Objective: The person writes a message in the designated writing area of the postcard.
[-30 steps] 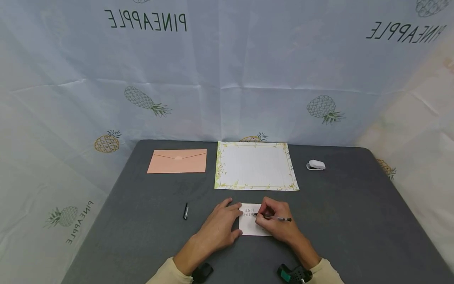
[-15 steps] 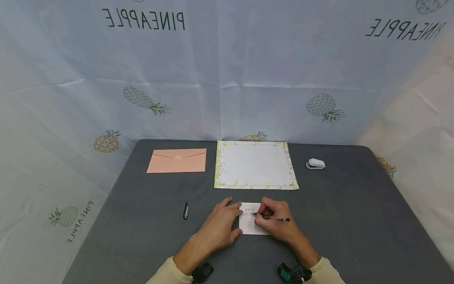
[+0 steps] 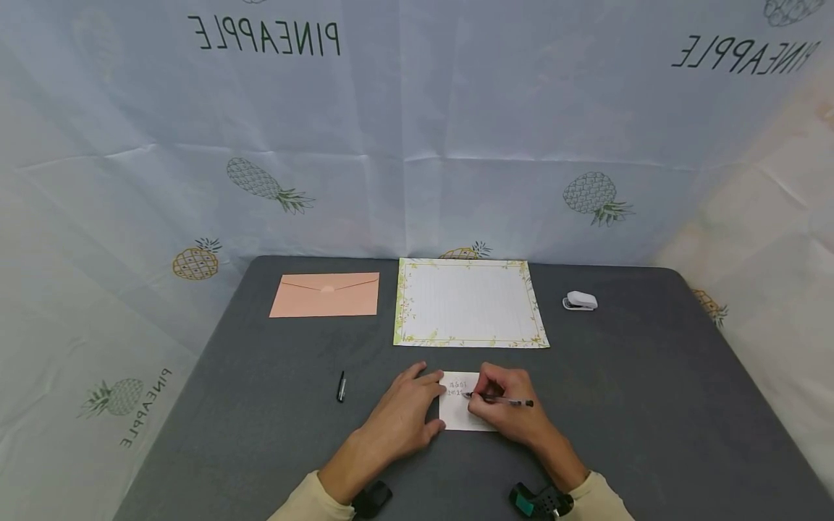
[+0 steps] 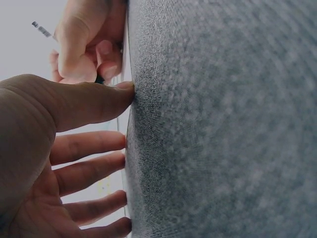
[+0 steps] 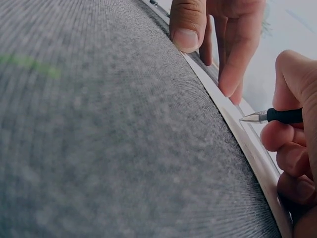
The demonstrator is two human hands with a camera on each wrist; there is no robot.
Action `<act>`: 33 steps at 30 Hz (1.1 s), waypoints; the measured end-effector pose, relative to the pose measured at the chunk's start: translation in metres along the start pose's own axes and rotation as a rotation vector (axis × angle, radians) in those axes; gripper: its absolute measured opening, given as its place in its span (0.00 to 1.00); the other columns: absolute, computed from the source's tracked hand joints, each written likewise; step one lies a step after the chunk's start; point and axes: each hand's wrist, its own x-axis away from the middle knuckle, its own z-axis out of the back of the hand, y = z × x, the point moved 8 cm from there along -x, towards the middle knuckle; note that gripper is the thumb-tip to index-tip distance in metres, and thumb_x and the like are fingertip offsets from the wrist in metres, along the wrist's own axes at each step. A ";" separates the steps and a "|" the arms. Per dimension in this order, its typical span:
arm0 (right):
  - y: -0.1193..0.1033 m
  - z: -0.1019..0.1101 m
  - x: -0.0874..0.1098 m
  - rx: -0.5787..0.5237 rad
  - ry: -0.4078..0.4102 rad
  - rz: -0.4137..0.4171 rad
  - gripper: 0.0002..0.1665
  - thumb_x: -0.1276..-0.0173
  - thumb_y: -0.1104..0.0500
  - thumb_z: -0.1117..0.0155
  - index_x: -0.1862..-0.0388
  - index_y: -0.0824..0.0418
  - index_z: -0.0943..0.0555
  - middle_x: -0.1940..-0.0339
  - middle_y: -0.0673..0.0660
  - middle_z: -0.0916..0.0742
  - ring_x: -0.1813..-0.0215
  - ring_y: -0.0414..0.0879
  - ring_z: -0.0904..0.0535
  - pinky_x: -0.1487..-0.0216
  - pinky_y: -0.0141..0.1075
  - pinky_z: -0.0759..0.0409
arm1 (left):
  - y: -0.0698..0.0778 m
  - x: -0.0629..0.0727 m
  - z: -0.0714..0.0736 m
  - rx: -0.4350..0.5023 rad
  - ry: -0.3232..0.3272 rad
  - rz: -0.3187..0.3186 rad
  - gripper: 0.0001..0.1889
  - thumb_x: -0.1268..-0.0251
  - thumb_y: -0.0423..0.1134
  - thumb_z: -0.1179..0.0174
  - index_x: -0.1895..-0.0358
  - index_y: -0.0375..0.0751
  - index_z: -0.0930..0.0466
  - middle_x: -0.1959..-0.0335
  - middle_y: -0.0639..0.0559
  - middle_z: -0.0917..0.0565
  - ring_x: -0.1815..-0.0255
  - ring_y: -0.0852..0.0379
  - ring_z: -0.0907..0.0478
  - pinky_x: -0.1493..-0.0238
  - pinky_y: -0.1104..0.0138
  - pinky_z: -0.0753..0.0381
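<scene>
A small white paper [image 3: 459, 416] with two short lines of handwriting lies near the table's front. My right hand [image 3: 511, 401] pinches a black pen [image 3: 504, 399] over it, the tip at the second line. The right wrist view shows the pen's metal tip [image 5: 253, 117] close to the paper and the fingers curled round its dark grip. My left hand [image 3: 405, 409] rests flat, fingers spread, with thumb and fingertips at the paper's left edge. In the left wrist view its thumb [image 4: 99, 101] touches down at the edge. The right hand hides the paper's right part.
A pen cap [image 3: 342, 387] lies left of my left hand. Farther back on the dark grey table [image 3: 638, 376] are a peach envelope [image 3: 329, 300], a large sheet with a floral border [image 3: 469, 304] and a white stapler [image 3: 580, 301]. A pineapple-print curtain [image 3: 508, 108] hangs behind.
The pen has shifted slightly along the second line, and strokes have been added there. My left hand keeps its place at the paper's edge.
</scene>
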 end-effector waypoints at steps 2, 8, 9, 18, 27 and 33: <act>0.001 0.001 0.000 -0.004 0.006 0.001 0.23 0.49 0.74 0.27 0.76 0.44 0.21 0.83 0.39 0.23 0.79 0.28 0.36 0.77 0.21 0.41 | 0.002 0.000 0.002 -0.003 -0.013 0.010 0.26 0.41 0.46 0.16 0.40 0.42 0.09 0.29 0.47 0.14 0.23 0.36 0.24 0.23 0.43 0.23; 0.000 0.001 0.000 -0.006 0.006 0.000 0.23 0.50 0.74 0.28 0.76 0.44 0.22 0.83 0.40 0.24 0.79 0.28 0.37 0.77 0.23 0.42 | 0.004 0.000 0.004 -0.007 -0.033 0.021 0.26 0.40 0.46 0.17 0.40 0.42 0.09 0.29 0.47 0.14 0.22 0.36 0.24 0.22 0.43 0.23; 0.000 0.001 0.000 -0.008 0.003 0.000 0.23 0.50 0.74 0.28 0.76 0.45 0.22 0.83 0.40 0.24 0.79 0.28 0.37 0.77 0.23 0.42 | 0.004 0.000 0.005 -0.010 -0.037 0.024 0.26 0.40 0.46 0.17 0.40 0.42 0.09 0.29 0.47 0.14 0.22 0.37 0.24 0.22 0.43 0.22; 0.000 0.002 -0.001 -0.004 0.009 -0.023 0.23 0.50 0.74 0.28 0.77 0.44 0.22 0.84 0.40 0.25 0.79 0.29 0.37 0.76 0.22 0.42 | 0.008 0.000 0.010 -0.018 -0.037 0.019 0.25 0.39 0.45 0.17 0.41 0.40 0.09 0.30 0.45 0.14 0.23 0.36 0.24 0.22 0.44 0.22; 0.004 0.005 0.001 -0.017 0.058 0.006 0.24 0.50 0.76 0.29 0.76 0.45 0.22 0.81 0.41 0.21 0.79 0.30 0.34 0.77 0.24 0.37 | 0.007 -0.001 0.009 -0.019 -0.057 0.039 0.25 0.39 0.45 0.17 0.40 0.42 0.09 0.29 0.47 0.14 0.22 0.38 0.24 0.22 0.44 0.22; 0.008 0.012 0.004 -0.002 0.129 -0.008 0.24 0.51 0.77 0.29 0.76 0.46 0.21 0.79 0.43 0.18 0.78 0.32 0.30 0.78 0.26 0.33 | 0.002 0.000 0.003 -0.015 -0.013 0.001 0.26 0.41 0.46 0.17 0.40 0.42 0.09 0.30 0.47 0.14 0.23 0.36 0.23 0.25 0.43 0.21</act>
